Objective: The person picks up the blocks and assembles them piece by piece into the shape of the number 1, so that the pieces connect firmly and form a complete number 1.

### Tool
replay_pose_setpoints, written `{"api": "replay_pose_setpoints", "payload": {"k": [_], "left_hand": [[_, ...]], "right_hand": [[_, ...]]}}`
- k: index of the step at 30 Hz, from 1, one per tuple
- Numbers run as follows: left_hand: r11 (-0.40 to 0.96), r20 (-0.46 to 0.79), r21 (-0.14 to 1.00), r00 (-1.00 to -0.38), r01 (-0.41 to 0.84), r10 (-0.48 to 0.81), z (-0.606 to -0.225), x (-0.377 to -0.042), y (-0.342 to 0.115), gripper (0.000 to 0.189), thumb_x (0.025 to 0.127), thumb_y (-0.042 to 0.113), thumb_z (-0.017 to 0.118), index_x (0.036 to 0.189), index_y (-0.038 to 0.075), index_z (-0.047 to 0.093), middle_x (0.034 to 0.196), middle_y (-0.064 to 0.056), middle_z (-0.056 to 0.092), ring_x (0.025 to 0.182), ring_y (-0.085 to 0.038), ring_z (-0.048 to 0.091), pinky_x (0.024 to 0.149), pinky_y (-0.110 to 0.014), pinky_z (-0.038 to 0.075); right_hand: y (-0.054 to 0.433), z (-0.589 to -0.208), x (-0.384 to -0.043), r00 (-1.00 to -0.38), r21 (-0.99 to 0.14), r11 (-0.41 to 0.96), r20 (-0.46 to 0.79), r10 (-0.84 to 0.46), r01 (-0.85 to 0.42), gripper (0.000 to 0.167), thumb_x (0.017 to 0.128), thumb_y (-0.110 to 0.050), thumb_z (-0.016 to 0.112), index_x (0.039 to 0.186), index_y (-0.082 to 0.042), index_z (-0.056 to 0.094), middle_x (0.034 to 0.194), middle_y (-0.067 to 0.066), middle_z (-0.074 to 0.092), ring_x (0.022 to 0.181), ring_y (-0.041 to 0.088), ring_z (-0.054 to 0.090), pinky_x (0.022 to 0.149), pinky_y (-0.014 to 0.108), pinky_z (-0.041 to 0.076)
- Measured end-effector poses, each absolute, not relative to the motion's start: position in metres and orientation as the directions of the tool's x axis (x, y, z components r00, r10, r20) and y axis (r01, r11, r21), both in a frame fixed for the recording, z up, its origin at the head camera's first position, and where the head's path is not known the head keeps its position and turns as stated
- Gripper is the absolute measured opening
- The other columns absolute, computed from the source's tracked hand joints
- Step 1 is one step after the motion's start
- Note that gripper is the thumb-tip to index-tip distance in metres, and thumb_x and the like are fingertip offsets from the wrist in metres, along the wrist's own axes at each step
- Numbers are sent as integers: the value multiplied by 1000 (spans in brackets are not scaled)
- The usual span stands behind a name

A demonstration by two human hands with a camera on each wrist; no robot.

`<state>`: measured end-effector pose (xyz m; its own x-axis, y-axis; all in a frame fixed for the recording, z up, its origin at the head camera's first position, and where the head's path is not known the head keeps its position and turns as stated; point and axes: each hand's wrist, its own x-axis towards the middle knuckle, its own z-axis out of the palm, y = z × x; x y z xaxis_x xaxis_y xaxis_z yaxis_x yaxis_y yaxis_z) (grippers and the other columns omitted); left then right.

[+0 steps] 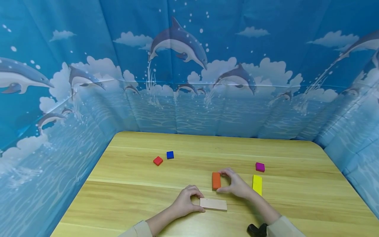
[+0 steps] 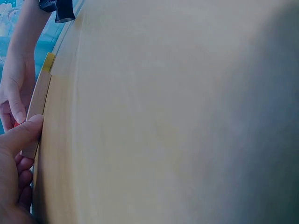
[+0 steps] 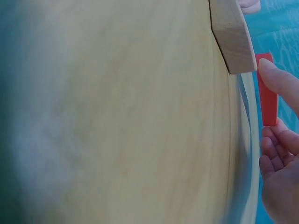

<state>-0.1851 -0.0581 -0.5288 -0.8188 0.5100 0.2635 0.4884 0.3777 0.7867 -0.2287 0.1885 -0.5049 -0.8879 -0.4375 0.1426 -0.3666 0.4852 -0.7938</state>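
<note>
A plain wooden block lies lengthwise near the front of the table, and my left hand grips its left end between thumb and fingers. Just behind it is an orange block, its long side pointing away from me. My right hand pinches that block, with the thumb at the near end and the fingertips at the far end. In the left wrist view the thumb presses on the wooden block. The right wrist view has the orange block between thumb and fingers, beside the wooden block.
A yellow block lies beside the right forearm, with a small purple block behind it. Farther back on the left are a red block and a blue block. A dolphin-print curtain surrounds the wooden table.
</note>
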Motion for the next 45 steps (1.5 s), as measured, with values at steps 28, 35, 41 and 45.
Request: {"api": "replay_pose_setpoints", "payload": {"k": [28, 35, 41, 45], "left_hand": [[373, 281, 775, -806, 511, 521, -532, -186, -59, 32, 63, 24, 83, 88, 14, 67, 85, 12, 58, 84, -1, 48, 77, -19, 43], [360, 298, 773, -800, 522, 521, -534, -185, -59, 31, 63, 24, 83, 88, 13, 67, 84, 10, 58, 83, -2, 49, 77, -20, 43], [360, 293, 776, -801, 519, 522, -534, -185, -59, 32, 63, 23, 83, 88, 13, 67, 84, 11, 58, 83, -2, 49, 76, -19, 43], [365, 285, 778, -805, 511, 520, -533, -185, -59, 32, 62, 23, 84, 88, 14, 67, 84, 12, 58, 83, -1, 49, 77, -19, 43]], "right_hand": [[183, -511, -224, -871, -709, 571, 128, -474, -414, 55, 77, -37, 71, 117, -6, 51, 113, 4, 49, 105, 23, 46, 91, 47, 39], [182, -510, -223, -878, -737, 551, 118, -463, -390, 34, 89, -27, 59, 116, -6, 52, 113, 4, 50, 107, 24, 47, 93, 47, 38], [183, -510, -223, -863, -740, 531, 132, -488, -413, 33, 86, -28, 63, 111, -8, 54, 107, 0, 51, 100, 21, 47, 89, 40, 40], [182, -509, -223, -857, -740, 523, 138, -497, -423, 32, 84, -29, 65, 108, -10, 55, 102, -1, 52, 95, 19, 47, 86, 34, 40]]}}
